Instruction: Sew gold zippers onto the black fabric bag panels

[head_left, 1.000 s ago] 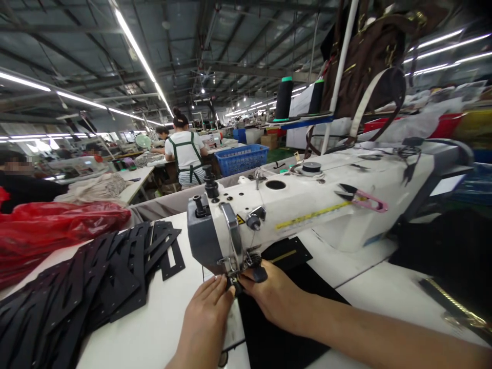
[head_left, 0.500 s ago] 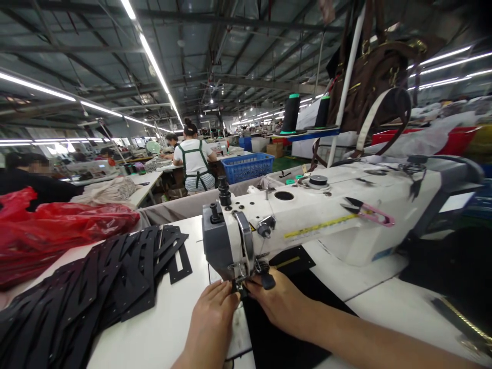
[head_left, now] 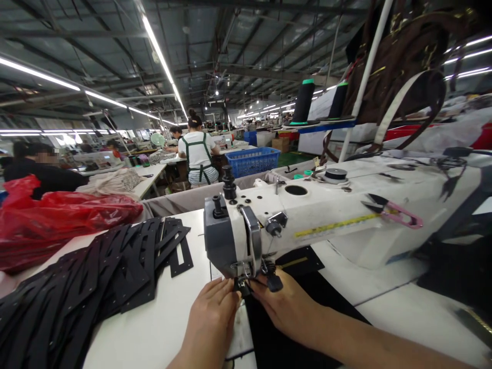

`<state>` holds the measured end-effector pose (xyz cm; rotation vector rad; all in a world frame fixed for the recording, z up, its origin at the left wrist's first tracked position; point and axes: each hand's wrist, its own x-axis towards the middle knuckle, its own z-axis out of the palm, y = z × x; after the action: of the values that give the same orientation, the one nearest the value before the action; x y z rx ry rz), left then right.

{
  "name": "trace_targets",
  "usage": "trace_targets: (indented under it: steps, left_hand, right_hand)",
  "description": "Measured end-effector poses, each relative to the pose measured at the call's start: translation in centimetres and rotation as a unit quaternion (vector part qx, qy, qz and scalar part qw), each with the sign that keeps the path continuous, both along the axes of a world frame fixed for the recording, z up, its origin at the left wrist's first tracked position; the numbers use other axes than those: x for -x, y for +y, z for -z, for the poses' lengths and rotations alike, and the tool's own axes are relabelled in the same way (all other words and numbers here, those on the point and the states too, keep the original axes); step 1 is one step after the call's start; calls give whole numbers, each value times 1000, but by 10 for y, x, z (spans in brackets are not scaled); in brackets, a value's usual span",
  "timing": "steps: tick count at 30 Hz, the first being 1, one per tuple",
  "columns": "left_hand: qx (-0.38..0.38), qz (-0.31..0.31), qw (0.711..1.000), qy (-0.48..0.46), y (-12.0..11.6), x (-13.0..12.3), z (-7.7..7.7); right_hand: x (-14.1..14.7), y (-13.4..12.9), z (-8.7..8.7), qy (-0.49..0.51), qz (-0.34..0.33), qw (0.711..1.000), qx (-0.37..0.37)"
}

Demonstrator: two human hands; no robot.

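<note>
A white sewing machine (head_left: 334, 210) stands over the table, its needle area low at the centre. Under its arm lies a black fabric panel (head_left: 277, 343), running toward the front edge. My left hand (head_left: 215, 312) is just left of the presser foot, fingers together and fingertips at the edge of the black material. On the right of the foot, my right hand (head_left: 284, 302) rests on the panel, fingers pressed down on it and partly hidden behind the machine's parts. A black piece with a gold zipper (head_left: 300, 261) lies behind the right hand.
Many overlapping black cut pieces (head_left: 115, 271) cover the table's left side, beside a red plastic bag (head_left: 77, 212). Pink-handled snips (head_left: 403, 214) lie on the machine arm. Black thread cones (head_left: 303, 105) stand behind. A blue basket (head_left: 251, 161) and other people are farther back.
The view has shifted slightly, so the machine's right part appears farther right and larger. Both hands keep nearly the same places beside the presser foot.
</note>
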<state>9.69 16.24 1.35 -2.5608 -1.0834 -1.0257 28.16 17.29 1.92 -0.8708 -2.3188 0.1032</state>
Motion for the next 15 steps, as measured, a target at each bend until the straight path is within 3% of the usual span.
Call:
trace_targets:
  steps: [6,11,15]
  left_hand:
    - [6,3,1000,2,-2,-3,-1]
    - [29,-26,999,19,-5,3,-9]
    - [21,-52,992,114,-24,10,-13]
  right_hand:
    - [0,-4,4,-1,12,1000,9]
    - [-2,-5,7,-62,116,991,36]
    - [-19,-23,14,-116,154,980,39]
